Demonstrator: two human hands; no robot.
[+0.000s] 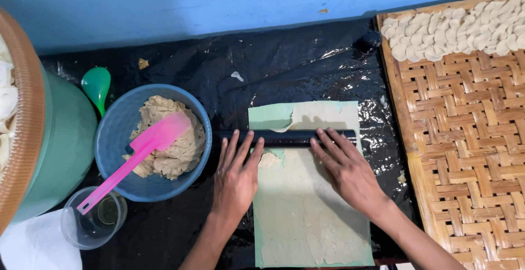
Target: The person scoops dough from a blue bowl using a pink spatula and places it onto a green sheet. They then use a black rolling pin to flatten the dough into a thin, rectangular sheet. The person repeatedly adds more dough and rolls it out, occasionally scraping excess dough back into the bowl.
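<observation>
A black rolling pin (287, 137) lies across a thin sheet of pale dough (311, 204) spread on a light green mat (270, 115). My left hand (236, 174) rests flat with its fingertips on the pin's left part. My right hand (347, 166) rests flat with its fingertips on the pin's right part. Both hands have their fingers spread and pressed onto the pin. Past the pin, a bare patch of the mat shows at the left where the dough is torn away.
A blue bowl (112, 138) of beige dough with a pink spatula (136, 152) stands at left. Nearby are a clear cup (90, 226), a green spoon (97, 86) and a large green container (60, 144). A woven bamboo tray (465, 138) at right holds several small dough pieces (454, 29).
</observation>
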